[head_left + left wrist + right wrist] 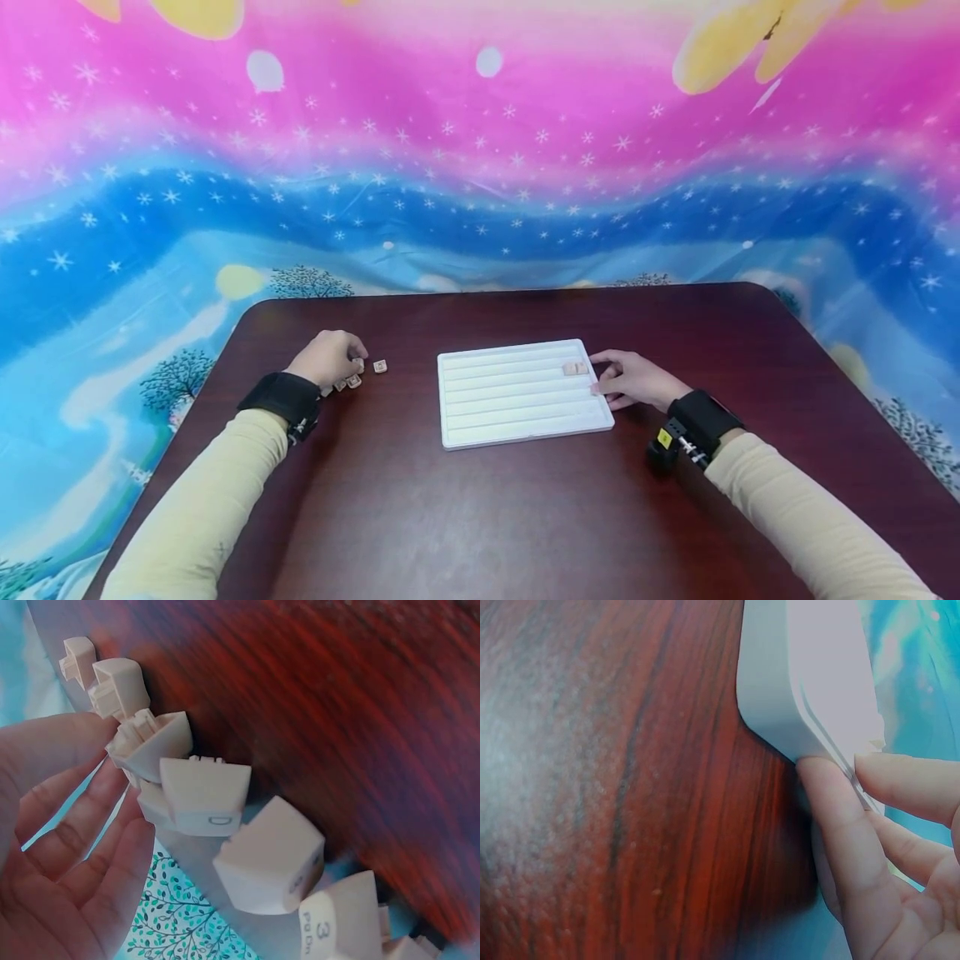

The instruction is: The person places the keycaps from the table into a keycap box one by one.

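Note:
My left hand (pixel 327 358) is at a small cluster of beige keyboard keycaps (pixel 354 381) on the left of the table. In the left wrist view its thumb and fingers pinch an upturned keycap (pixel 161 746), stem showing. Beside it lie a keycap marked D (pixel 206 802) and one marked 3 PgDn (pixel 341 922). A white ridged tray (pixel 517 408) sits mid-table, with a few keycaps (pixel 575 368) at the right end of an upper row. My right hand (pixel 641 381) grips the tray's right edge, thumb on top of the rim and a finger against the outer side.
A single keycap (pixel 380 367) lies a little right of the cluster. The dark reddish wooden table (pixel 450 517) ends at a far edge in front of a colourful printed cloth (pixel 480 200). Each wrist carries a black strap (pixel 281 404) with a camera.

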Tool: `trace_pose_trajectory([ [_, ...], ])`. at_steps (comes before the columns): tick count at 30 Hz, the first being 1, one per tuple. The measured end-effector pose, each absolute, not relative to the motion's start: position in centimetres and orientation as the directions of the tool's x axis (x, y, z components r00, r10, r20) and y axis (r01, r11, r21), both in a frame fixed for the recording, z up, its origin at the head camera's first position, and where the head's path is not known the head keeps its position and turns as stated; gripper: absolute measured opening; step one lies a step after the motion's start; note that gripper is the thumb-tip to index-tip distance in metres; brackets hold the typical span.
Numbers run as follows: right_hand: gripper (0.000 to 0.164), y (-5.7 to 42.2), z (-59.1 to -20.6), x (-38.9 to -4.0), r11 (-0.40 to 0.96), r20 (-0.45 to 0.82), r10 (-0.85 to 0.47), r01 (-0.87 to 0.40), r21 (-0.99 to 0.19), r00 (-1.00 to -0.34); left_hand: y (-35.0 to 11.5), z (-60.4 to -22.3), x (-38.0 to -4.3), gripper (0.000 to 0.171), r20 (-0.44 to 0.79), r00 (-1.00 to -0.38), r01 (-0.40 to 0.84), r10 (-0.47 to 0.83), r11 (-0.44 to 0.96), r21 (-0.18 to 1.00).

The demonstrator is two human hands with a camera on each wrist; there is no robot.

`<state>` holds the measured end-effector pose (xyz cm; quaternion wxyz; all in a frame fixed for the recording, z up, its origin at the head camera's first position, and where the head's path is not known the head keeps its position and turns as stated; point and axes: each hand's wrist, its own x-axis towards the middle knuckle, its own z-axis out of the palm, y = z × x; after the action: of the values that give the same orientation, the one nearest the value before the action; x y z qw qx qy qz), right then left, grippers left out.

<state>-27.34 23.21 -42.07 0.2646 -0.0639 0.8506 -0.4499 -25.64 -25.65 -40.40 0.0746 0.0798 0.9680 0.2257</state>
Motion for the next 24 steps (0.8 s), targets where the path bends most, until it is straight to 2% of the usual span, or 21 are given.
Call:
trace_pose_trajectory([
  [13,0.069,23.2,-41.9,-27.4,0.589,-0.390,-0.353,0.122,-0.799,-0.850,-25.3,-40.6,-26.2,0.014,-0.081,-0.978,0.139,0.192,0.892,0.431],
  [24,0.067,23.2,-42.0,-27.5,0.592,-0.394,-0.354,0.123,-0.796,-0.848,-24.5,-39.4,-25.7,0.018,-0.015,-0.988,0.130,0.156,0.869,0.477],
])
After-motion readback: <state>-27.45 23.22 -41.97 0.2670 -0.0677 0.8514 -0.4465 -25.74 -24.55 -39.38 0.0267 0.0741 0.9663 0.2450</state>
